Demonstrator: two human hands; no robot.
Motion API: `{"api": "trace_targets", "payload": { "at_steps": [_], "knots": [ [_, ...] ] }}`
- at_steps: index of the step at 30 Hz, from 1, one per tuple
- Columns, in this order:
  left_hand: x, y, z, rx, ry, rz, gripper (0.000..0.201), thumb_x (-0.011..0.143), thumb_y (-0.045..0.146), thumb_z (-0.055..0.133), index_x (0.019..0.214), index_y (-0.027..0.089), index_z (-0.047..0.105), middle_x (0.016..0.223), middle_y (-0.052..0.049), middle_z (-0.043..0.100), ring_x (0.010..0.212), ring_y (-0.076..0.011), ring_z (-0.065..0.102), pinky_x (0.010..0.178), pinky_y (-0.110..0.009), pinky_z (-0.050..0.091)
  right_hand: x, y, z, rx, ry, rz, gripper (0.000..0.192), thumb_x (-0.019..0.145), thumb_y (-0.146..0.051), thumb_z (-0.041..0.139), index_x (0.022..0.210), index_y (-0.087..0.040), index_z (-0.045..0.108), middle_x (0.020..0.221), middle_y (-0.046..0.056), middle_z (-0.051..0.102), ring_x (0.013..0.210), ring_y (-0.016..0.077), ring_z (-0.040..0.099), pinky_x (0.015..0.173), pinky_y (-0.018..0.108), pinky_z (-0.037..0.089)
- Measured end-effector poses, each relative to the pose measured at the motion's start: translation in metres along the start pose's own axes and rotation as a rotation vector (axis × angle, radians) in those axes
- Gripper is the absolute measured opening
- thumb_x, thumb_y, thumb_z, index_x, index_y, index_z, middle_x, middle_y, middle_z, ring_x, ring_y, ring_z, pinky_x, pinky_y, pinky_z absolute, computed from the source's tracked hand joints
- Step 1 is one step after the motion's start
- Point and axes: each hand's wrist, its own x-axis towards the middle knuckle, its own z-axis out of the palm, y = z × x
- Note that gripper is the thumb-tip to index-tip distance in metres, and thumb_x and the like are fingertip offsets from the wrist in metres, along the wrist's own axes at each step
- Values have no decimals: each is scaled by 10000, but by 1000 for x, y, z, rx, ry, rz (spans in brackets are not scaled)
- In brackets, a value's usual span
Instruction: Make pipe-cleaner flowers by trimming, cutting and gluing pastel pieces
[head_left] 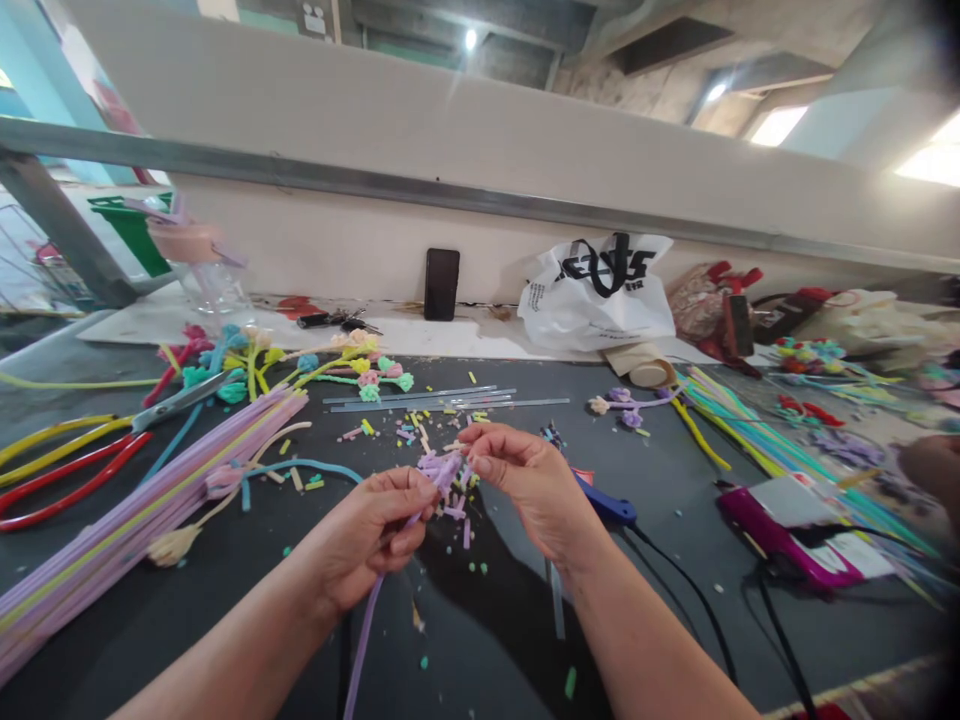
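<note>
My left hand (373, 535) grips a lilac pipe cleaner (366, 630) whose stem trails down toward me. Its upper end is folded into a small bunch (442, 468) between both hands. My right hand (525, 478) pinches that bunch from the right with thumb and fingertips. Both hands hover just above the dark table (225, 600), over scattered cut bits (457, 510) of lilac, green and yellow fuzz.
A bundle of lilac pipe cleaners (142, 500) lies left, beside red-and-yellow-handled scissors (82, 455). Finished fuzzy flowers (300, 365) sit behind. A blue glue gun (607, 505) with black cord lies right. A phone (442, 283), white bag (596, 290), clear glue sticks (442, 398) and magenta case (780, 535) are near.
</note>
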Motion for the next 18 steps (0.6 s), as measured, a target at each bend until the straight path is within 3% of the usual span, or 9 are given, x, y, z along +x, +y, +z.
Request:
{"api": "trace_targets", "payload": {
  "at_steps": [18],
  "knots": [
    [0, -1, 0, 13, -27, -13, 153, 764, 189, 577, 649, 146, 485, 464, 76, 361, 338, 0, 237, 316, -136, 64, 3, 10, 12, -61, 20, -2, 62, 649, -196, 680, 599, -178, 649, 913, 23, 574, 884, 171, 520, 806, 292, 363]
  ]
}}
